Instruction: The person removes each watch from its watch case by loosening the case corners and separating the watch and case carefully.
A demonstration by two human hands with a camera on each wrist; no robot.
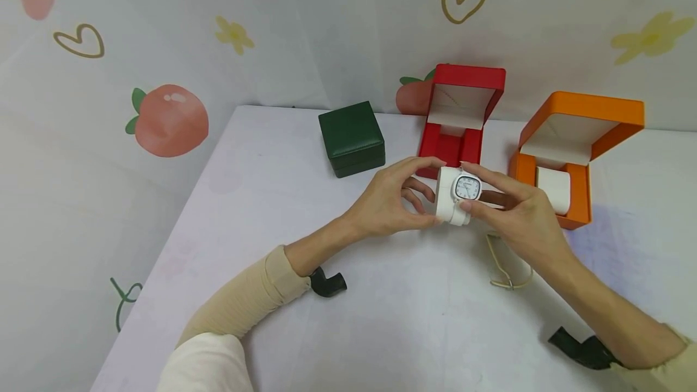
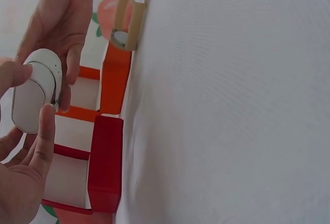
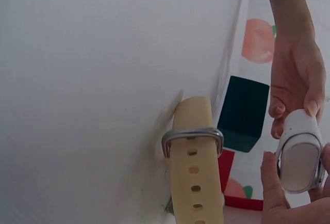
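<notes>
Gently, and by the edges

Left of centre in the head view, a dark green leather-look box (image 1: 354,138) sits lid-down on the white counter (image 1: 392,319). To the right of it and a little lower, the left hand (image 1: 389,198) curls its fingers and thumb about the left end of a short white rounded cushion (image 1: 443,195), pinching it from above and below. That cushion is right of the frame's centre, in front of a red hinged box with a pale lid lining (image 1: 472,77), which stands open. Strapped round the cushion's right part is a white watch with a squarish dial (image 1: 467,187). Farther right, the right hand (image 1: 523,216) pinches this watch, index finger at its top, thumb at its lower edge. Below that hand lies a beige strap with a row of holes and a metal buckle (image 3: 201,154). Nearest the right side, an orange hinged box (image 1: 604,104) stands open, holding a second white cushion (image 1: 554,191).

The step seems to be squaring the strap on its cushion. Best, I'd judge, to steady the left end, turn evenly from the right, and keep the thumb off the glass.
</notes>
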